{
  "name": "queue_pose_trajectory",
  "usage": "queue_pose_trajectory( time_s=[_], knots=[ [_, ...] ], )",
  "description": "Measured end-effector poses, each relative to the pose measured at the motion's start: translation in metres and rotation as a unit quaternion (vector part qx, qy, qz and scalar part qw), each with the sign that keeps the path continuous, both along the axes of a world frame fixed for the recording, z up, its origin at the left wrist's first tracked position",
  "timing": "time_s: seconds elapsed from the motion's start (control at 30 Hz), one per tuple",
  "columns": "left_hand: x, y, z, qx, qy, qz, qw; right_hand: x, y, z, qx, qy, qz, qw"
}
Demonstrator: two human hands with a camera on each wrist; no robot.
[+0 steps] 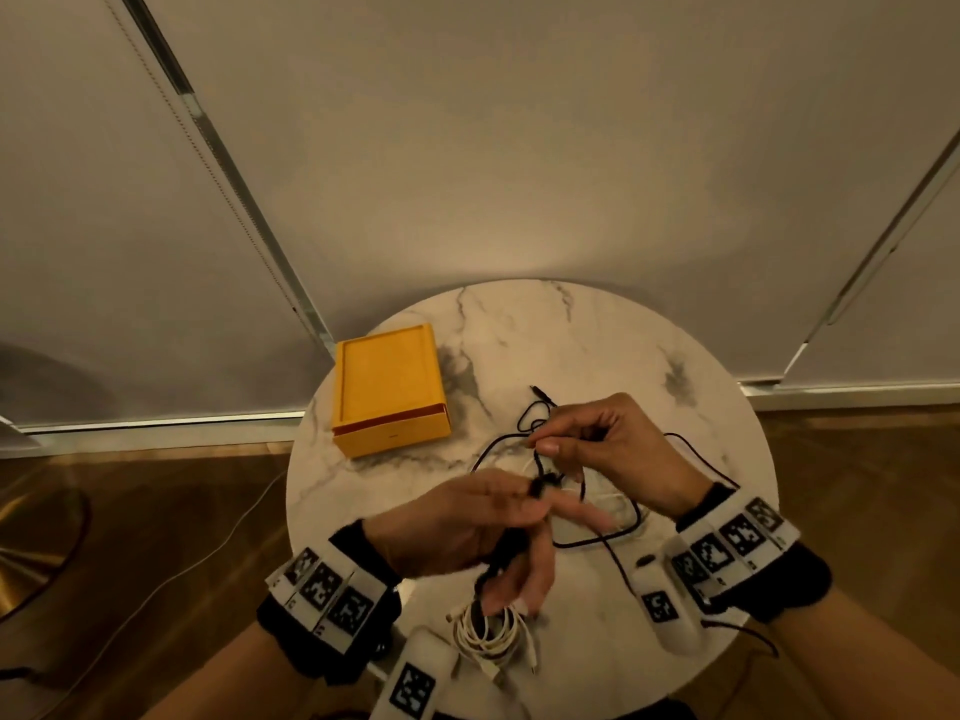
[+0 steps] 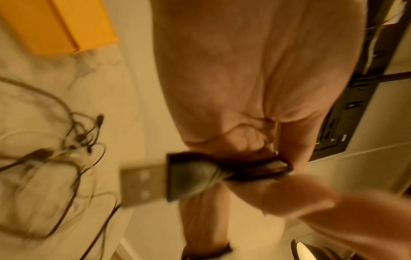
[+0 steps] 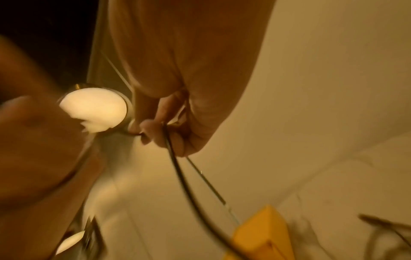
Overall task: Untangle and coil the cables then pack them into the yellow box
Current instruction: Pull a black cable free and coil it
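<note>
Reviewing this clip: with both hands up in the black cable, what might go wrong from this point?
1. The black cable still loops over a white cable on the table; pulling the hands apart may tighten the tangle.
2. The left hand grips the USB plug end and the right hand pinches a strand, so the trailing slack could drag the coiled white cable at the near edge off.
3. The yellow box looks closed, so packing needs a free hand.

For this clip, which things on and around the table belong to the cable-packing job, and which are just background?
Part of the job:
- black cable, held by left hand and right hand
- its plug at the left hand
- coiled white cable
- yellow box, closed

Just lying about:
- marble table
- lamp
- thin white cord on the floor
</note>
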State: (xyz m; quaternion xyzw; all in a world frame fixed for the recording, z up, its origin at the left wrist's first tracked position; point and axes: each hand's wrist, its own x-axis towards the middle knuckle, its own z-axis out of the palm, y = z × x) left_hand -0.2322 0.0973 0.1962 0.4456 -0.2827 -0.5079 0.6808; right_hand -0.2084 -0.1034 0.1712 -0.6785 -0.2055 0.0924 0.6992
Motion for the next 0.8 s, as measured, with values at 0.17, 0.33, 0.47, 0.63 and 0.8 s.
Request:
queue_pose_trajectory(
  time_s=[0.17, 0.33, 0.47, 0.63, 0.8],
  knots=[
    [0.022, 0.005, 0.011, -0.055, 0.005, 0.161, 0.985, -0.024, 0.023, -0.019, -0.069, -0.024, 0.042, 0.996],
    [0.027, -0.008, -0.005, -0.012, -0.052, 0.276, 0.960, -0.029, 0.031, -0.016, -0.182, -0.032, 0.070, 0.980],
    [0.027, -0.006, -0.018, 0.220, -0.388, 0.301, 0.843, -0.022, 0.023, -0.012, -0.265, -0.031, 0.061, 0.962],
    [0.023, -0.003, -0.029, 0.326, -0.514, 0.233, 0.759, -0.015, 0.013, -0.004, -0.351, -0.133, 0.042, 0.926],
    [0.024, -0.006, -0.027, 0.358, -0.390, 0.169, 0.831, -0.006, 0.004, 0.000, -0.391, -0.174, 0.027, 0.903]
  ],
)
